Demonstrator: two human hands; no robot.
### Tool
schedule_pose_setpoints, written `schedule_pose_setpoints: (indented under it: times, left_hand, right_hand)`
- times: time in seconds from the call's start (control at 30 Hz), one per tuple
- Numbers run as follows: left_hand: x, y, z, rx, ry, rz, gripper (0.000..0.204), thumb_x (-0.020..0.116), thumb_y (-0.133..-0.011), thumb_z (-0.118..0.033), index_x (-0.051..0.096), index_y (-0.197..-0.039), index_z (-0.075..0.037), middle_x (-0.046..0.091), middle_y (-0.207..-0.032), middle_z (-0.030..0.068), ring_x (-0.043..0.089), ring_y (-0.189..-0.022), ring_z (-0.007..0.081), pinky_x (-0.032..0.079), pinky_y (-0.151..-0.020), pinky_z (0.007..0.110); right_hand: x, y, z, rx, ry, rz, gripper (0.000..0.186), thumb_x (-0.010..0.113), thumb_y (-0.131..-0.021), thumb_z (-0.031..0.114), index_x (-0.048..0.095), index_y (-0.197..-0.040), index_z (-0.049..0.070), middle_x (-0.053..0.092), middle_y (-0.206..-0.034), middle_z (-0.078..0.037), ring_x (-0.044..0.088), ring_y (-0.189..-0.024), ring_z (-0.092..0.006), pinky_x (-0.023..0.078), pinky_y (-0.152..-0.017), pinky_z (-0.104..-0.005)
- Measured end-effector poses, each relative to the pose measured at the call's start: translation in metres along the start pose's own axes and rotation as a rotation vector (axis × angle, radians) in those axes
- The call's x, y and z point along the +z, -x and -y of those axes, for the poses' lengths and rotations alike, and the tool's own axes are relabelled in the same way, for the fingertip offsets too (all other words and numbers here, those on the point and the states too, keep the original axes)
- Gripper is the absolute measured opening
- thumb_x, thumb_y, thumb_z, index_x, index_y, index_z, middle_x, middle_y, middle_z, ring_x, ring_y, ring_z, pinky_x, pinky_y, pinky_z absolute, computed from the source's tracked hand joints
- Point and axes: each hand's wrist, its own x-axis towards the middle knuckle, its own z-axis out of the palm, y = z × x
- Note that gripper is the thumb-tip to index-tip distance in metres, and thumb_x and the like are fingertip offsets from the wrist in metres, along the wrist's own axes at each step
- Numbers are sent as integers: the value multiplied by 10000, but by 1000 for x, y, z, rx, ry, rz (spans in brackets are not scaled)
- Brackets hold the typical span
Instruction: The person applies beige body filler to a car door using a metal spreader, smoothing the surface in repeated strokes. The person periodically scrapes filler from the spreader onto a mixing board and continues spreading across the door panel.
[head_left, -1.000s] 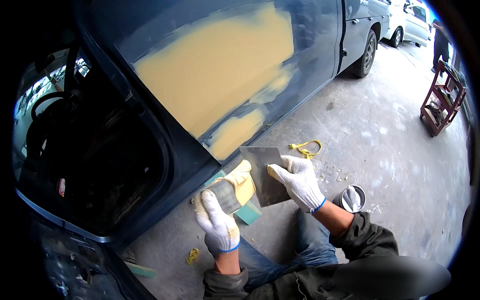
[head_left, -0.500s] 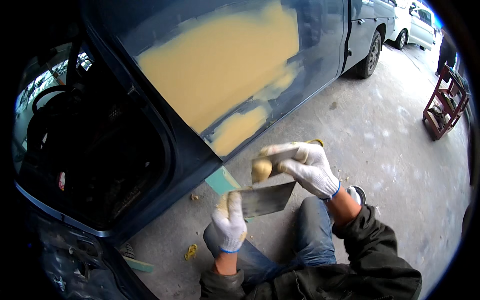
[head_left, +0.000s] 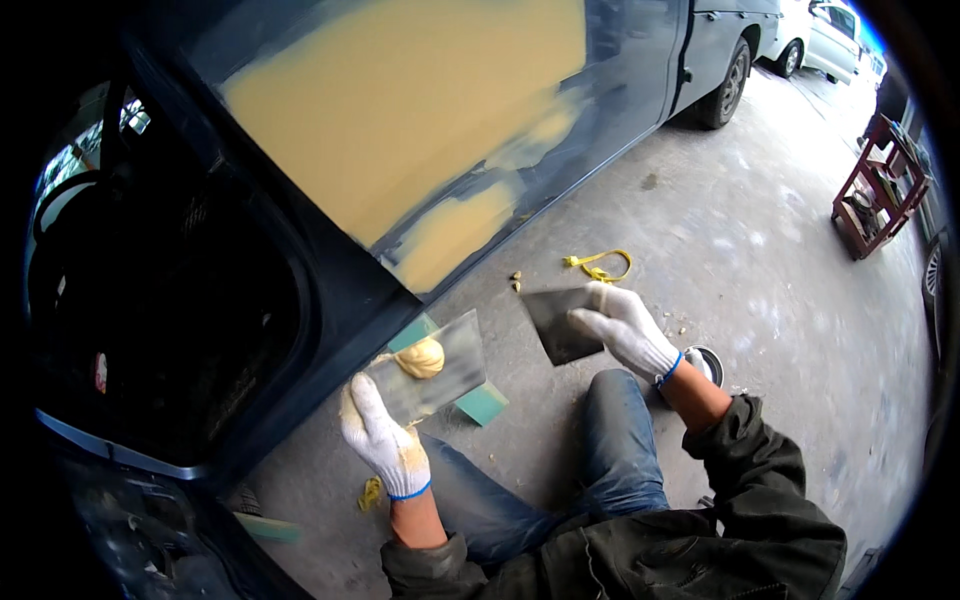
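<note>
A: Head view: where is the yellow lump [head_left: 420, 358]?
B: On the grey plate [head_left: 440, 386], pinched at its left edge by the left hand [head_left: 386, 440]. The right hand [head_left: 632, 333] grips the dark plate [head_left: 560, 328], clear of the lump.
A: Recommended handling?
B: Probably, grey plate held near level; dark plate's edge applied flat and shallow.

Putty [head_left: 421, 358]: sitting on left plate [head_left: 458, 362]
Strap [head_left: 573, 262]: lying beyond right plate [head_left: 556, 322]
Trolley [head_left: 882, 190]: standing right of vehicle [head_left: 632, 90], beyond tin [head_left: 713, 365]
</note>
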Motion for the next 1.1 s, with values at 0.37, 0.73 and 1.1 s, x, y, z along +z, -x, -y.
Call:
schedule_pose_setpoints:
  times: [0.37,0.73,1.1]
  left_hand:
    - [8,-6,10,-91,27,26,370,507,-1031,-292,620,-1084,57,651,-1002,125,640,-864,182,550,-742,329]
    - [-44,-41,14,-1,60,-227,405,557,-1013,-301,601,-1130,83,640,-1075,156,625,-931,203,543,-798,340]
    - [-78,-36,22,-74,128,-349,396,536,-1019,-313,572,-1054,80,607,-985,128,609,-870,197,540,-760,337]
  right_hand:
    - [76,6,51,-996,1030,3,451,639,-779,154,654,-1222,240,641,-1215,-1,616,-1133,-197,484,-992,-435]
    - [98,-48,65,-369,233,-77,271,581,-918,86,671,-1174,88,692,-1157,-112,667,-1041,-224,532,-915,-393]
    - [120,-200,202,-1523,1027,-574,375,633,-845,47,673,-1190,189,667,-1226,-44,621,-1154,-250,466,-1021,-451]
